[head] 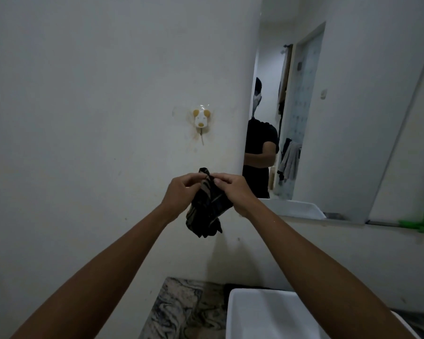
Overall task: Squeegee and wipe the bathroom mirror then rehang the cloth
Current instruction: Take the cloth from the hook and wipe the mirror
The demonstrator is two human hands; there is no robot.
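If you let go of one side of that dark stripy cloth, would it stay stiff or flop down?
Probably flop. The cloth already sags in loose folds below the left hand and right hand, so it looks soft, not stiff. It seems light too: both hands hold its top edge with fingertips only. It likely wouldn't slip much, though that is hard to judge here.

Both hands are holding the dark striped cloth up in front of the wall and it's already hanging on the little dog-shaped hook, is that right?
Not quite. In the head view both hands, left and right, do hold the dark striped cloth in front of the white wall, but it is not on the small dog-shaped wall hook. The hook is bare, and the cloth is below it, clear of it.
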